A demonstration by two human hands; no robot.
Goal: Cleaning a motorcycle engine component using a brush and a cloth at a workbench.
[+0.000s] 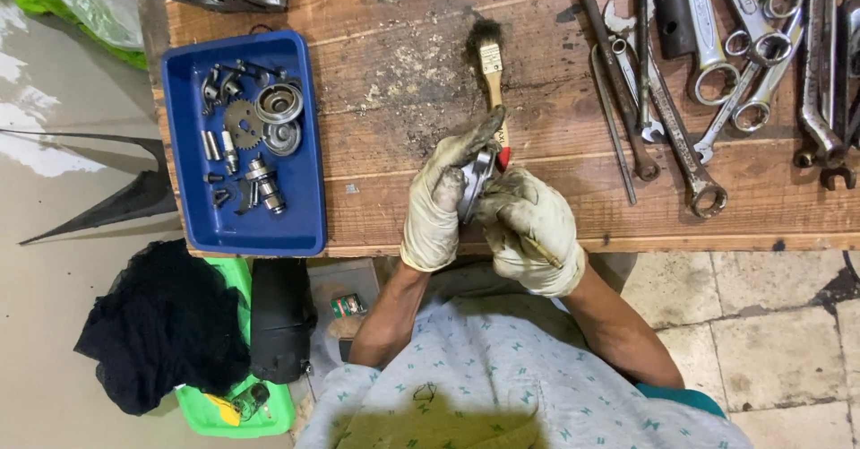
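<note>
The person stands at a worn brown wooden bench (403,82) w/ both hands in dirty pale work gloves. The left hand (436,202) is wrapped round a small round grey metal part (475,180), fingers curled tight on its rim, holding it on edge so its face is turned to the other hand. The right hand (530,229) is closed in a fist just beside the part, at about 4 o'clock from it, and grips a thin stick-like tool (542,252); only a short bit pokes out, so what kind it is can't be told. Both hands sit over the near edge of the bench, close to the body, prob. for a steady hold.

At 12 o'clock from the hands lies a small paintbrush w/ a wooden handle and dirty dark bristles (490,55), in easy reach. At 9 o'clock sits a blue plastic tray (309,126) that keeps small metal bits together: gears, pins, a shaft. At 2 o'clock a row of steel spanners (717,64) lies spread flat on the wood. Below the bench, at 8 o'clock, a black cloth (161,332) rests on a green plastic thing (202,413).
</note>
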